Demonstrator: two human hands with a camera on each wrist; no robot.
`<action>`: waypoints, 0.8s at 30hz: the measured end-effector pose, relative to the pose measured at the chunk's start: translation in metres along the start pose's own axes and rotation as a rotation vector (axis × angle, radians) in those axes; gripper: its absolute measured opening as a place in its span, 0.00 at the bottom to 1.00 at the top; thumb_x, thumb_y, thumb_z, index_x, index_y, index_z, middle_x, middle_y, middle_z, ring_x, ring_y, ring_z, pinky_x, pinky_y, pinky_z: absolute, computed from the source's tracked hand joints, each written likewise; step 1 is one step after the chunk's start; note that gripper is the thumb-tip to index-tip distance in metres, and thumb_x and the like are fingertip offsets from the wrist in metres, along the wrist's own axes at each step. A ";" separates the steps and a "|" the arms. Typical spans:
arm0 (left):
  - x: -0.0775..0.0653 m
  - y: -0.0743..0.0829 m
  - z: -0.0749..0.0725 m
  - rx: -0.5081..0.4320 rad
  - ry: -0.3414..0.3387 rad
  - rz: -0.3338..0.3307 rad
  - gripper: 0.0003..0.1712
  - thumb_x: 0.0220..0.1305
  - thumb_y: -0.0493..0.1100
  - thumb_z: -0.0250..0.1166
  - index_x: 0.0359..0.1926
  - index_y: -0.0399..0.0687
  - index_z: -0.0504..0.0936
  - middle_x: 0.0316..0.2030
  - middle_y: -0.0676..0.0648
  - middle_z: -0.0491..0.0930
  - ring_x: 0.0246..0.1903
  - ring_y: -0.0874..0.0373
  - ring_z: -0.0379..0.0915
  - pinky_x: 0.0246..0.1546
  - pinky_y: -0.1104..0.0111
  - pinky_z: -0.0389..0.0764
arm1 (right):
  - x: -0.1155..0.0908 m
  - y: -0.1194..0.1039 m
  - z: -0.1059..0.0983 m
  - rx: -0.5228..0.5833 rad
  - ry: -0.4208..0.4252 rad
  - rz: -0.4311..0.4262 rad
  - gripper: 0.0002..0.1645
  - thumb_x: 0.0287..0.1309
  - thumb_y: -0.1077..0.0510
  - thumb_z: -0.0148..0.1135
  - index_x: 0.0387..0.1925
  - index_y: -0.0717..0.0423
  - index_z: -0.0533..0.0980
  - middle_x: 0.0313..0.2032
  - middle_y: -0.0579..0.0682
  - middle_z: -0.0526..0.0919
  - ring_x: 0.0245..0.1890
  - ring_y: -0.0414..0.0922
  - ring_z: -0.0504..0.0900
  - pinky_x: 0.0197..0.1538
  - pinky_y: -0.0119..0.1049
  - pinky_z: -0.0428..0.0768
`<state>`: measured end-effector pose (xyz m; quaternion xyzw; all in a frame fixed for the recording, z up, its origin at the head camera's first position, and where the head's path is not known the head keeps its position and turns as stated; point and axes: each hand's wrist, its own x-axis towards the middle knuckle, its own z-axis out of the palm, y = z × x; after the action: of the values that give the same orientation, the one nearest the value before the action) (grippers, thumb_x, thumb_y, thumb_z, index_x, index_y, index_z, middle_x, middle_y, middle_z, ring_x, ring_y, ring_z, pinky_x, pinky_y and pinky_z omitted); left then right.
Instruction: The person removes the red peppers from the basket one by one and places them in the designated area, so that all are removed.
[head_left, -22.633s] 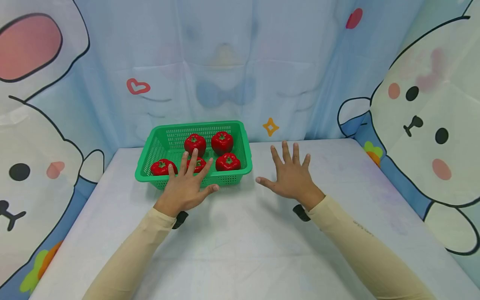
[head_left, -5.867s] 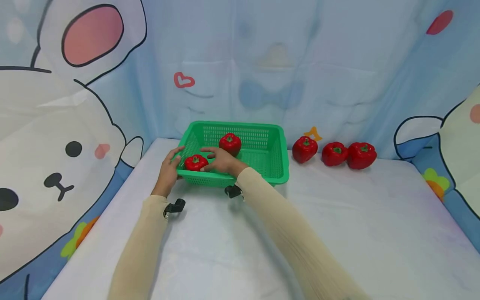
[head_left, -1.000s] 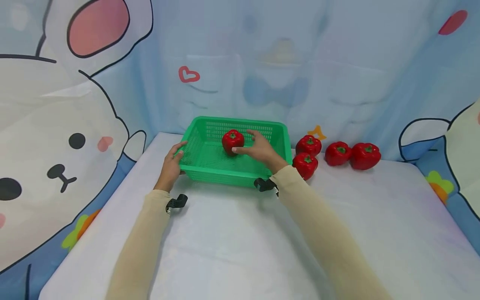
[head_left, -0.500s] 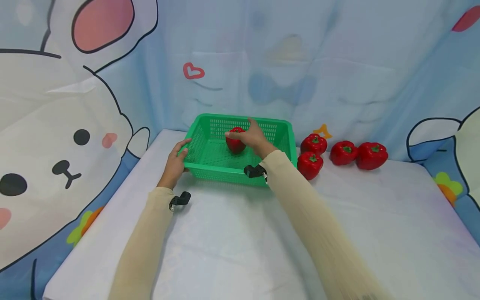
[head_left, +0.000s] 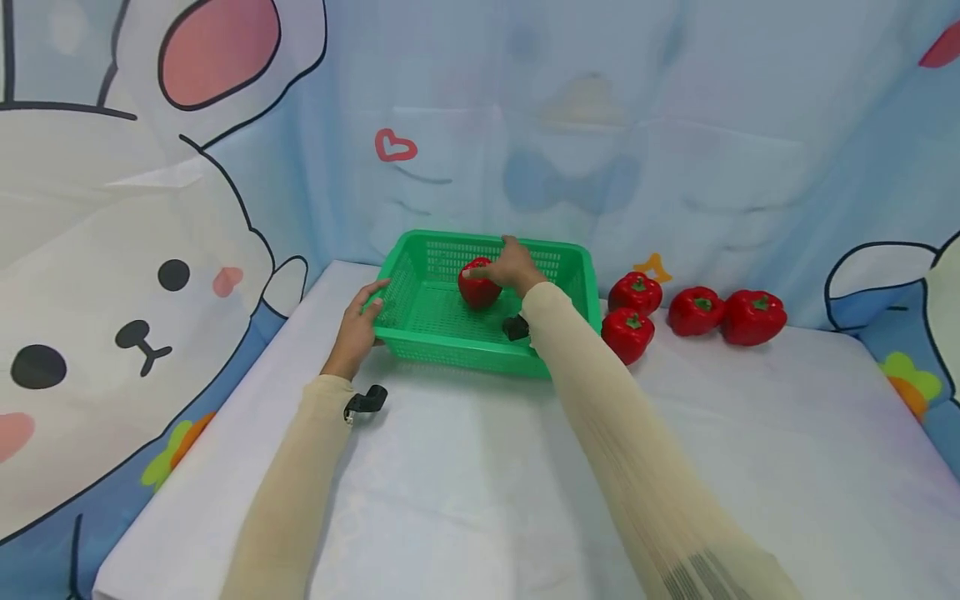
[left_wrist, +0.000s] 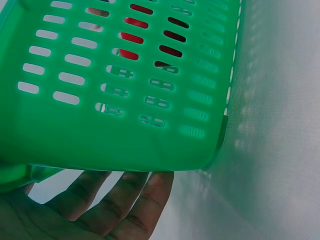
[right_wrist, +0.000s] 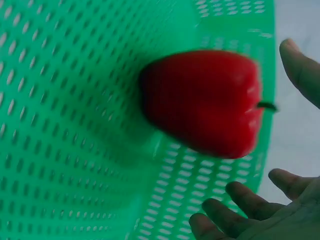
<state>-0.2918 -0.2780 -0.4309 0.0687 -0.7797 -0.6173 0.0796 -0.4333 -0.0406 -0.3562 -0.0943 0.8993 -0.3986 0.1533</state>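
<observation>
A green plastic basket (head_left: 465,354) stands on the table with one red bell pepper (head_left: 480,293) inside. My left hand (head_left: 352,333) holds the basket's left end at the rim; in the left wrist view its fingers (left_wrist: 142,205) lie against the end wall. Over the basket, my right hand (head_left: 513,268) is at the pepper's right side. In the right wrist view the thumb and fingers are spread around the pepper (right_wrist: 205,102), apart from it, and its stem points toward the palm.
Several red bell peppers stand on the white table (head_left: 450,467) right of the basket: a front one (head_left: 627,335) beside its right end, another (head_left: 635,292) behind that, and a pair (head_left: 753,317) farther right. A printed curtain (head_left: 465,108) hangs behind.
Earlier all the peppers were in the basket; now only one is, the others standing to its right. Over the last second my right hand has moved over the remaining pepper. My left hand stays put.
</observation>
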 end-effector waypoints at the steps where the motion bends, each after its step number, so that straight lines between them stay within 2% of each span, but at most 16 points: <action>1: 0.000 0.000 0.001 0.001 0.000 0.000 0.25 0.80 0.50 0.41 0.74 0.69 0.61 0.77 0.49 0.50 0.54 0.44 0.69 0.41 0.57 0.76 | 0.001 0.003 0.001 -0.016 -0.003 0.010 0.63 0.57 0.43 0.70 0.79 0.53 0.39 0.76 0.58 0.52 0.75 0.58 0.54 0.70 0.55 0.66; 6: 0.002 0.000 0.009 -0.029 0.002 0.010 0.24 0.80 0.49 0.41 0.73 0.68 0.62 0.76 0.50 0.50 0.52 0.44 0.67 0.41 0.53 0.75 | 0.008 0.019 0.003 -0.035 -0.009 0.035 0.62 0.57 0.40 0.69 0.78 0.55 0.42 0.75 0.59 0.54 0.74 0.58 0.57 0.69 0.55 0.67; 11: 0.004 0.000 0.012 -0.026 -0.002 0.012 0.24 0.80 0.50 0.41 0.72 0.70 0.63 0.76 0.52 0.50 0.50 0.46 0.67 0.42 0.55 0.76 | 0.013 0.026 0.006 0.001 -0.037 -0.007 0.60 0.57 0.42 0.69 0.78 0.56 0.44 0.75 0.60 0.54 0.74 0.59 0.57 0.69 0.55 0.67; 17: 0.004 0.001 0.006 -0.037 -0.006 0.008 0.24 0.80 0.50 0.41 0.72 0.71 0.62 0.77 0.54 0.49 0.45 0.47 0.68 0.41 0.54 0.76 | 0.020 0.028 0.011 0.050 -0.060 -0.054 0.56 0.54 0.48 0.73 0.76 0.54 0.51 0.73 0.59 0.56 0.71 0.59 0.60 0.66 0.54 0.71; 20: 0.003 0.003 0.002 -0.044 -0.012 -0.007 0.25 0.80 0.48 0.41 0.73 0.68 0.61 0.77 0.52 0.48 0.44 0.48 0.68 0.43 0.51 0.77 | 0.022 0.028 0.014 0.065 -0.068 -0.076 0.55 0.53 0.51 0.74 0.75 0.54 0.53 0.72 0.59 0.58 0.70 0.59 0.61 0.64 0.55 0.73; 22: -0.003 0.009 0.000 -0.037 -0.012 -0.009 0.25 0.80 0.47 0.40 0.74 0.65 0.61 0.77 0.50 0.48 0.47 0.46 0.69 0.45 0.49 0.76 | 0.024 0.028 0.016 0.064 -0.073 -0.088 0.54 0.52 0.51 0.75 0.74 0.54 0.54 0.71 0.59 0.60 0.69 0.58 0.63 0.63 0.55 0.74; 24: -0.003 0.007 -0.002 -0.033 -0.010 -0.005 0.25 0.80 0.47 0.40 0.74 0.64 0.60 0.77 0.50 0.47 0.50 0.43 0.68 0.45 0.48 0.76 | 0.026 0.027 0.019 0.057 -0.078 -0.101 0.54 0.52 0.50 0.75 0.74 0.54 0.55 0.70 0.60 0.61 0.68 0.59 0.64 0.62 0.55 0.75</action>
<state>-0.2889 -0.2777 -0.4234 0.0664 -0.7696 -0.6305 0.0753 -0.4522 -0.0429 -0.3935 -0.1508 0.8751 -0.4271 0.1705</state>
